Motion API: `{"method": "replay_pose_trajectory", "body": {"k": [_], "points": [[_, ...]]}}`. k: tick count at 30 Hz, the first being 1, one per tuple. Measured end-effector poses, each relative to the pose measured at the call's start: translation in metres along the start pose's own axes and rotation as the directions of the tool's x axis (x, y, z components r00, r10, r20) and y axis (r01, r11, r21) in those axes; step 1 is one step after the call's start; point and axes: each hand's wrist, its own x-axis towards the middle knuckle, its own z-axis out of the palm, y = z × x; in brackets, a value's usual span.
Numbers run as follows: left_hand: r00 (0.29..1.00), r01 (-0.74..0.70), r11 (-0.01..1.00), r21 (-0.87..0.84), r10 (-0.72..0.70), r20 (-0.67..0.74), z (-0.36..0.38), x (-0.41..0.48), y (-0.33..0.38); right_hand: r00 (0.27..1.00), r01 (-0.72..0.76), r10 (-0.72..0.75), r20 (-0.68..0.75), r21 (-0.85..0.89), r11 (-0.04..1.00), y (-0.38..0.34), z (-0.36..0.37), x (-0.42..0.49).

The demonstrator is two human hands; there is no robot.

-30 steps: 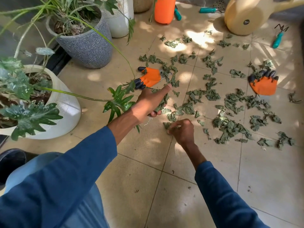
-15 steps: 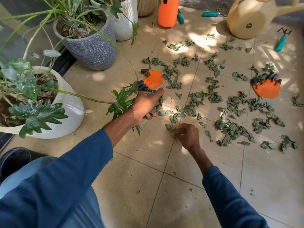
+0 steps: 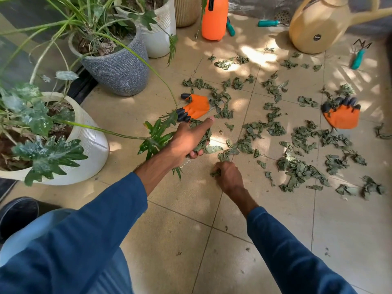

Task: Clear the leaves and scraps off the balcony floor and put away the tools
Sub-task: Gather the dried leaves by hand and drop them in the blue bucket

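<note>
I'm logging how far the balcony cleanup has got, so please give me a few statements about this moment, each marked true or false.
1. The left hand grips a bunch of leaves. True.
2. The left hand is gloved. False: it is bare, and an orange glove lies on the floor just beyond it.
3. The right hand is down at the floor, pinching a few leaves. True.
4. The floor is swept clean. False: scattered leaves cover much of it.
5. The hand rake is stowed inside the watering can. False: it lies on the floor beside the can.
</note>
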Motion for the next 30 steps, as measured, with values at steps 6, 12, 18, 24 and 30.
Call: {"method": "replay_pose_trajectory", "body": {"k": [6, 12, 18, 24, 30], "points": [[1.0, 0.025, 1.0, -0.009, -0.025, 0.005, 0.001, 0.005, 0.002, 0.987, -0.15, 0.156, -0.05, 0.106, 0.983, 0.016, -0.021, -0.001], [0.999, 0.026, 1.0, 0.008, -0.026, 0.027, 0.005, 0.009, 0.002, 0.988, -0.092, 0.111, -0.109, 0.17, 0.981, 0.011, -0.041, 0.03], [0.999, -0.002, 1.0, 0.012, 0.001, 0.053, 0.01, 0.009, 0.006, 0.995, -0.001, -0.005, -0.103, -0.054, 0.999, 0.012, -0.012, 0.019], [0.998, 0.01, 1.0, 0.003, -0.01, 0.063, 0.013, 0.011, 0.003, 0.987, 0.057, -0.088, -0.132, -0.224, 0.973, 0.028, 0.002, -0.012], [0.998, 0.02, 1.0, -0.013, -0.019, 0.055, 0.015, 0.006, 0.006, 0.996, 0.041, -0.058, -0.063, -0.241, 0.97, 0.029, -0.004, 0.007]]}}
